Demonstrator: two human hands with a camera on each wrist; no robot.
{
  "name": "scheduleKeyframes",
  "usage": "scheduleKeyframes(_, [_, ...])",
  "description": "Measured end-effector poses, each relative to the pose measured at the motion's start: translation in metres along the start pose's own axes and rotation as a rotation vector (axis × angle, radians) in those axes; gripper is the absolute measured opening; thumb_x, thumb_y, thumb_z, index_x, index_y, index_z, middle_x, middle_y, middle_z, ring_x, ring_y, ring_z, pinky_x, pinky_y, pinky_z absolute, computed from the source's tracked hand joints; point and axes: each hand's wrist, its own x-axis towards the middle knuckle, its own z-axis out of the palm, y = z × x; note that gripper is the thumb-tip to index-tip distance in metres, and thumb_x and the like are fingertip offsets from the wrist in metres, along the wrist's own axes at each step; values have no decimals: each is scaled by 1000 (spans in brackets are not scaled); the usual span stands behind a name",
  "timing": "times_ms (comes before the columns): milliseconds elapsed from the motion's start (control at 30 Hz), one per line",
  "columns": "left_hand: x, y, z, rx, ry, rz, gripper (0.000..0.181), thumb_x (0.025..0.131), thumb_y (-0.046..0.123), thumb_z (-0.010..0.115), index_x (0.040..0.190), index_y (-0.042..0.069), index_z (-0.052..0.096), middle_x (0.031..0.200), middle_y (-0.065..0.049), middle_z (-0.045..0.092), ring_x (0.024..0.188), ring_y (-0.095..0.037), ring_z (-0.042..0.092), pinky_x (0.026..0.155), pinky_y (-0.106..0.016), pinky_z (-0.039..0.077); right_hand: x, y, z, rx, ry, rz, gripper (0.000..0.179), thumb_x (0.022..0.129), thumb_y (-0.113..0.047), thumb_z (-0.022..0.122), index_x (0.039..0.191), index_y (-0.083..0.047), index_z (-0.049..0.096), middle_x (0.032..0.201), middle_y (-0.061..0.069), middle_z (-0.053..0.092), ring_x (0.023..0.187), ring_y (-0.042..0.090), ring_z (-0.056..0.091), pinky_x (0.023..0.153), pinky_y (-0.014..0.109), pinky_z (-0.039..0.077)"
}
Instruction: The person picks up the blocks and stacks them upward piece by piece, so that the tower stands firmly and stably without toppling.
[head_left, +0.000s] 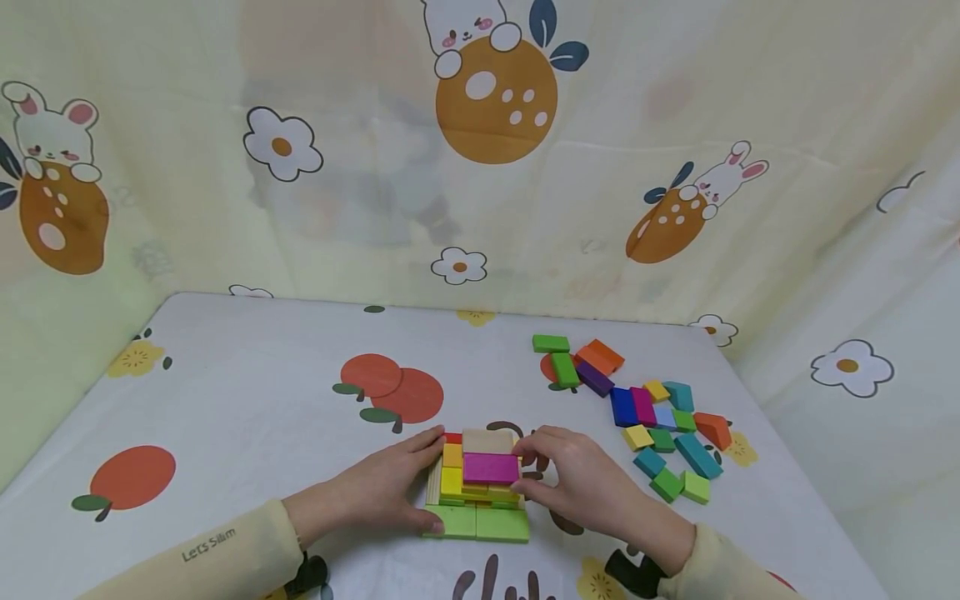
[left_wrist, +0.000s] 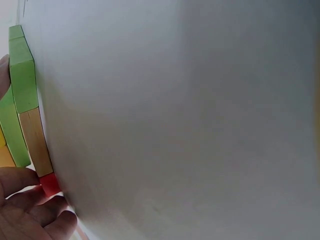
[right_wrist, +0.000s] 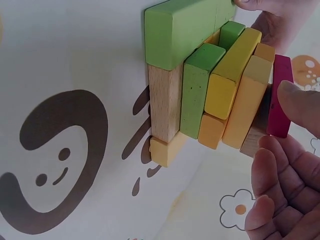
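Note:
A stack of wooden blocks stands before me, with light green blocks (head_left: 502,525) along its front, yellow blocks (head_left: 452,482) above them and a natural wood block (head_left: 487,442) behind. My right hand (head_left: 592,479) pinches a magenta block (head_left: 490,469) between thumb and fingers at the top of the stack; the right wrist view shows this magenta block (right_wrist: 280,100) against the top layer. Along the stack's left side lies my left hand (head_left: 375,483), its thumb touching the front green block and its fingers by a red block (left_wrist: 49,184) at the back.
To the right lie several loose blocks, among them an orange block (head_left: 600,357), a purple block (head_left: 595,378), a dark blue block (head_left: 623,407) and a teal block (head_left: 698,455). A printed white cloth (head_left: 247,400) covers the table, and a patterned curtain (head_left: 360,208) hangs behind it.

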Motion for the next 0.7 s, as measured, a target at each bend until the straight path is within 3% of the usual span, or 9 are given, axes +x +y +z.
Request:
scheduleKeyframes(333, [0, -1, -1, -3, -1, 1, 103, 76, 47, 87, 157, 6, 38, 168, -10, 31, 151, -32, 37, 116, -51, 44, -1, 1, -1, 25, 36, -12, 32, 85, -26, 85, 112, -15, 72, 98, -2, 71, 84, 5, 60, 72, 23, 59])
scheduleKeyframes(467, [-1, -1, -1, -4, 0, 0, 102, 76, 46, 87, 157, 6, 39, 167, -11, 31, 151, -32, 38, 116, -51, 45, 1, 2, -3, 58, 46, -11, 44, 84, -28, 85, 121, -14, 68, 105, 1, 68, 90, 9, 60, 71, 22, 58])
scheduleKeyframes(700, [0, 0, -1, -4, -12, -8, 102, 77, 47, 87, 157, 6, 39, 168, -10, 30, 152, -31, 37, 116, -50, 44, 12, 5, -1, 59, -39, 42, 68, 83, -43, 84, 141, -18, 60, 132, 4, 58, 118, 22, 56, 92, 42, 61])
